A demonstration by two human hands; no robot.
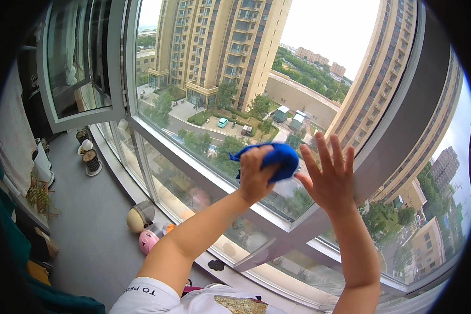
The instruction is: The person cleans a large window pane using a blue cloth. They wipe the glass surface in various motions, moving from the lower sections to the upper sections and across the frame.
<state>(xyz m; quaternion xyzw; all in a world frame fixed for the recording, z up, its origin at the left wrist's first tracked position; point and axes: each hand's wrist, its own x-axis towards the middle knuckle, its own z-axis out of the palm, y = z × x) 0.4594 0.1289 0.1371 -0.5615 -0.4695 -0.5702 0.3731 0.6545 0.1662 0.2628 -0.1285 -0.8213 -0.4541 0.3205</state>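
My left hand (256, 172) grips a bunched blue cloth (283, 161) in front of the large window pane (219, 157), close to its lower right corner. The cloth is slightly blurred, and whether it touches the glass I cannot tell. To its right, my right hand (331, 176) is raised with the fingers spread and the back of the hand towards me. It holds nothing and overlaps the glass and the grey corner post (392, 129); contact is hidden behind the palm.
An open window sash (78, 121) swings inward at the upper left. Beige (137, 220) and pink (147, 241) helmets sit by the low sill. Potted plants (90, 159) stand along the grey floor (86, 219). A dark flat object (216, 265) lies on the ledge.
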